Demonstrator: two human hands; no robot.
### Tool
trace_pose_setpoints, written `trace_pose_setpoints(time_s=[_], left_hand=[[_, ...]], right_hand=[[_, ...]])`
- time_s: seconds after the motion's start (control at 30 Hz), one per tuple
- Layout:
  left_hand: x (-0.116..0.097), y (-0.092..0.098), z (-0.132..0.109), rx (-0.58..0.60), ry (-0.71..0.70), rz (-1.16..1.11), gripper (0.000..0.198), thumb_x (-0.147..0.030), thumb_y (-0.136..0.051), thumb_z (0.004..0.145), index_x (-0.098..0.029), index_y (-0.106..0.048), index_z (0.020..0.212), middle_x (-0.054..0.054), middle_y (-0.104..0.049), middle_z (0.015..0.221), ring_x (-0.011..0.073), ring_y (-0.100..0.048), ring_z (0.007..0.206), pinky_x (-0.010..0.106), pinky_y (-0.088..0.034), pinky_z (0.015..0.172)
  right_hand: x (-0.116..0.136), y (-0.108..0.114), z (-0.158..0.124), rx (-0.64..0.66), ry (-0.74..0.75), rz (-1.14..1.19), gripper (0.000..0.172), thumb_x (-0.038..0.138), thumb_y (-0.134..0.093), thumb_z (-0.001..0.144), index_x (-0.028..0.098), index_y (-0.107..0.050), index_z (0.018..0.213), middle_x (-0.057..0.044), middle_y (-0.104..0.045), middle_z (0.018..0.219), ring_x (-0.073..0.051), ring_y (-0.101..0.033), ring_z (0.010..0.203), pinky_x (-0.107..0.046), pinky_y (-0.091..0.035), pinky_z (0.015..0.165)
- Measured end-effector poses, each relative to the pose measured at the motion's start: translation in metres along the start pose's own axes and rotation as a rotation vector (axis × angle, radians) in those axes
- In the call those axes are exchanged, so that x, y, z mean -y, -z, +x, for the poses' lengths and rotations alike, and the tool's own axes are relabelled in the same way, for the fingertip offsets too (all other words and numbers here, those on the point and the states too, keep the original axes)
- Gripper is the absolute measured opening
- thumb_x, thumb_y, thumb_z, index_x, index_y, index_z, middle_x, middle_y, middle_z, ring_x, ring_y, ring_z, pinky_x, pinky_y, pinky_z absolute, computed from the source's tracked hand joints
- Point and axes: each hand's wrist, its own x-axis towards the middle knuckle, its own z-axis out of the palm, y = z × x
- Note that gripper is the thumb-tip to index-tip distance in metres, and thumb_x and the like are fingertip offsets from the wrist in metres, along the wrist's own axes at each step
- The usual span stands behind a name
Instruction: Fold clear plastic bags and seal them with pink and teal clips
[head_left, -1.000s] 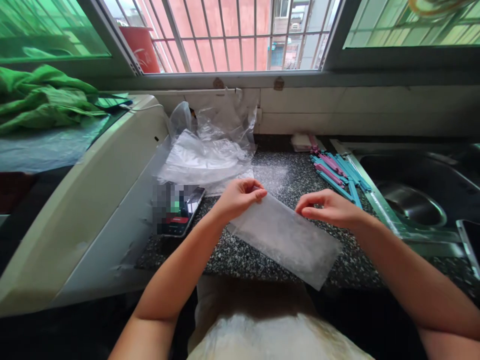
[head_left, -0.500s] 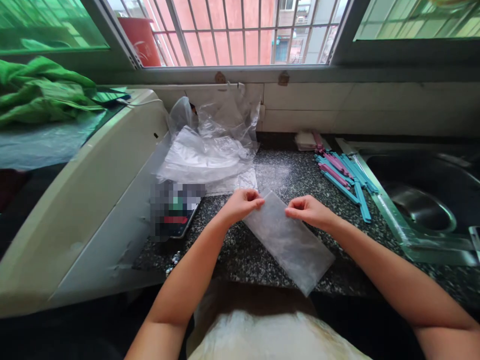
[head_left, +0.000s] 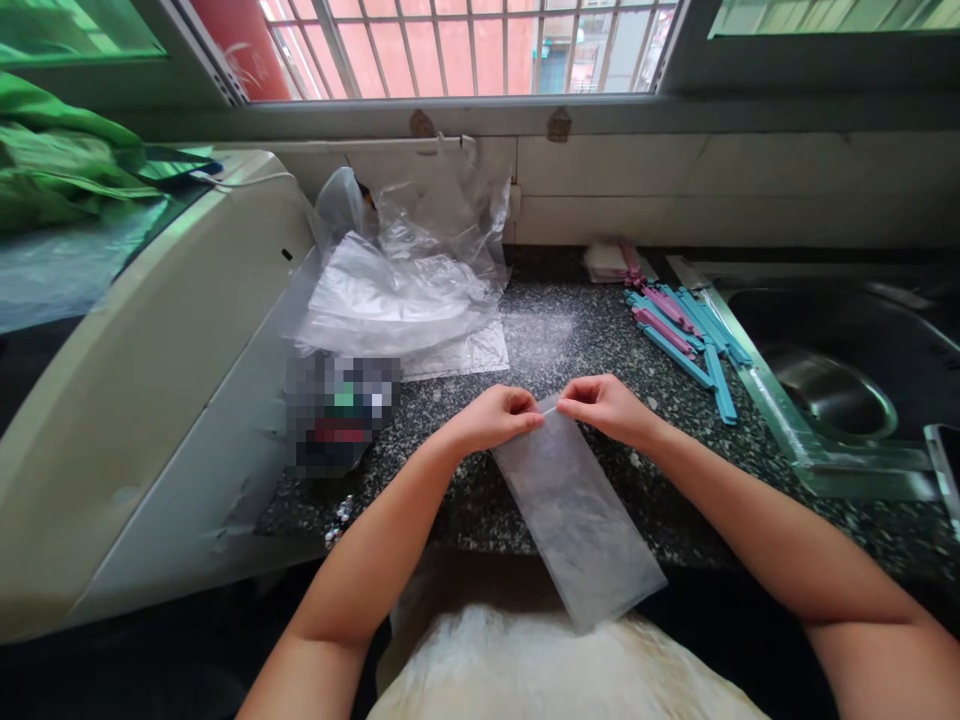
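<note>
hands (head_left: 493,417) pinch plastic bag (head_left: 577,520) reaching past counter edge (head_left: 466,535).

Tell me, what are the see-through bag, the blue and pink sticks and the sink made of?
Bag: probably thin, cloudy plastic, since the dark counter dimly shows through.
Sticks: likely hard, smooth plastic, straight and evenly coloured, though looks alone can't prove it.
Sink: seems to be smooth metal, from its shiny glints.
</note>
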Motion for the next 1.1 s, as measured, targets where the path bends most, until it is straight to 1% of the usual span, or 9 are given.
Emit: trace_pose_setpoints(time_s=[0.17, 0.3, 0.37, 0.47, 0.57, 0.7, 0.83, 1.0, 1.1], left_hand=[[0.003, 0.0, 0.002, -0.022, 0.01, -0.019, 0.026, -0.038, -0.056, 0.071, -0.014, -0.052, 0.061, -0.005, -0.04, 0.053, 0.0073, -0.034, 0.05, 0.022, -0.024, 0.048], [0.008, 0.005, 0.002, -0.042, 0.011, -0.041, 0.028, -0.041, -0.054, 0.072, -0.014, -0.052, 0.063, -0.005, -0.039, 0.053, 0.0073, -0.033, 0.05, 0.022, -0.022, 0.048], [0.009, 0.007, 0.001, -0.062, 0.007, -0.038, 0.027, -0.04, -0.054, 0.072, -0.014, -0.052, 0.065, -0.005, -0.039, 0.054, 0.0076, -0.034, 0.051, 0.022, -0.023, 0.049], [0.009, 0.009, 0.001, -0.081, 0.003, -0.015, 0.025, -0.039, -0.054, 0.071, -0.014, -0.053, 0.065, -0.005, -0.04, 0.055, 0.008, -0.035, 0.052, 0.022, -0.024, 0.05], [0.009, 0.008, 0.001, -0.06, -0.01, -0.007, 0.024, -0.038, -0.054, 0.071, -0.014, -0.055, 0.068, -0.005, -0.044, 0.056, 0.0089, -0.038, 0.053, 0.022, -0.027, 0.051], [0.009, 0.007, 0.003, -0.036, -0.008, -0.006, 0.024, -0.038, -0.055, 0.071, -0.014, -0.057, 0.068, -0.004, -0.047, 0.057, 0.0094, -0.039, 0.054, 0.023, -0.029, 0.052], [0.008, 0.008, 0.004, -0.11, 0.032, -0.068, 0.028, -0.042, -0.059, 0.066, -0.014, -0.056, 0.066, -0.005, -0.044, 0.055, 0.0085, -0.037, 0.053, 0.022, -0.026, 0.052], [0.01, 0.012, 0.006, -0.231, 0.021, -0.254, 0.038, -0.051, -0.061, 0.062, -0.016, -0.046, 0.057, -0.006, -0.038, 0.052, 0.0072, -0.033, 0.05, 0.022, -0.024, 0.051], [0.013, 0.013, 0.007, -0.262, 0.001, -0.259, 0.038, -0.05, -0.062, 0.061, -0.016, -0.045, 0.057, -0.006, -0.039, 0.053, 0.0071, -0.033, 0.051, 0.022, -0.025, 0.052]], right_hand=[[-0.001, 0.004, -0.001, -0.062, 0.072, -0.087, 0.026, 0.039, -0.058, 0.066, 0.014, -0.058, 0.059, 0.003, -0.048, 0.052, -0.008, -0.038, 0.05, -0.023, -0.03, 0.049], [-0.002, 0.012, -0.001, -0.144, 0.084, -0.089, 0.026, 0.04, -0.057, 0.067, 0.015, -0.057, 0.059, 0.002, -0.049, 0.054, -0.009, -0.04, 0.052, -0.024, -0.032, 0.052], [-0.002, 0.015, -0.001, -0.154, 0.076, -0.072, 0.026, 0.04, -0.058, 0.067, 0.015, -0.056, 0.059, 0.002, -0.049, 0.054, -0.009, -0.04, 0.053, -0.024, -0.032, 0.052], [-0.004, 0.016, 0.001, -0.084, 0.03, -0.025, 0.027, 0.041, -0.06, 0.066, 0.015, -0.056, 0.061, 0.003, -0.049, 0.056, -0.009, -0.041, 0.053, -0.024, -0.033, 0.053], [-0.007, 0.015, 0.003, 0.011, -0.019, 0.015, 0.03, 0.044, -0.062, 0.065, 0.014, -0.057, 0.065, 0.003, -0.049, 0.057, -0.008, -0.042, 0.054, -0.023, -0.033, 0.053], [-0.011, 0.012, 0.004, 0.038, -0.007, 0.017, 0.031, 0.044, -0.062, 0.065, 0.014, -0.056, 0.062, 0.004, -0.048, 0.056, -0.008, -0.04, 0.053, -0.022, -0.031, 0.051], [-0.01, 0.011, 0.004, -0.016, 0.01, 0.018, 0.029, 0.042, -0.061, 0.065, 0.014, -0.055, 0.06, 0.004, -0.047, 0.055, -0.008, -0.04, 0.053, -0.023, -0.031, 0.052], [-0.01, 0.012, 0.004, -0.152, 0.043, 0.065, 0.028, 0.042, -0.061, 0.065, 0.016, -0.052, 0.06, 0.004, -0.048, 0.058, -0.008, -0.041, 0.055, -0.024, -0.033, 0.055], [-0.011, 0.015, 0.004, -0.122, 0.028, 0.08, 0.029, 0.043, -0.062, 0.064, 0.016, -0.052, 0.059, 0.004, -0.048, 0.057, -0.008, -0.041, 0.055, -0.024, -0.033, 0.055]])
